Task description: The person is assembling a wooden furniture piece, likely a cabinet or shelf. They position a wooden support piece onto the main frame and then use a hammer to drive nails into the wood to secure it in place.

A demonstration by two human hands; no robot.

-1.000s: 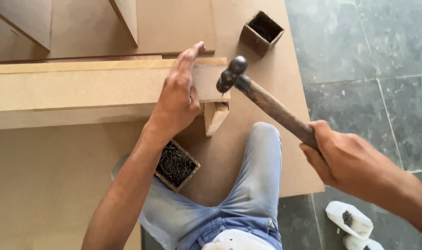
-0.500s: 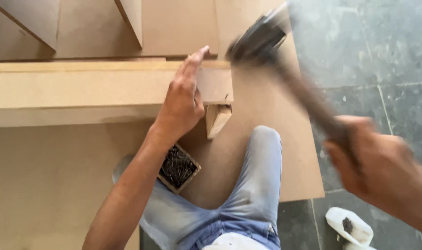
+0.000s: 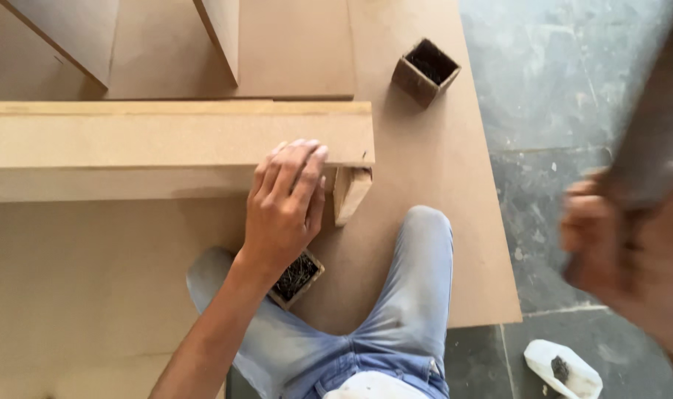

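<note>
My left hand (image 3: pixel 283 207) rests flat against the front edge of a long fibreboard plank (image 3: pixel 166 137), fingers together near its right end. A small wooden block (image 3: pixel 349 193) stands under that end. My right hand (image 3: pixel 624 251) is blurred at the right side, closed around the dark handle of a hammer (image 3: pixel 658 125) that runs up out of the frame; the hammer's head is out of view. A small box of dark nails (image 3: pixel 296 277) sits by my left wrist, next to my jeans-clad knee (image 3: pixel 421 244).
A large fibreboard sheet (image 3: pixel 440 222) covers the floor under the plank. An open, dark-lined small box (image 3: pixel 426 70) stands on it at the back. Upright boards (image 3: pixel 222 33) rise behind the plank. Grey stone tiles (image 3: pixel 543 111) lie to the right, with a white sandal (image 3: pixel 562 369) at the bottom.
The hammer has swung from the plank's right end up and to the right, out of the frame. My left hand has slid down from the plank's top to its front edge.
</note>
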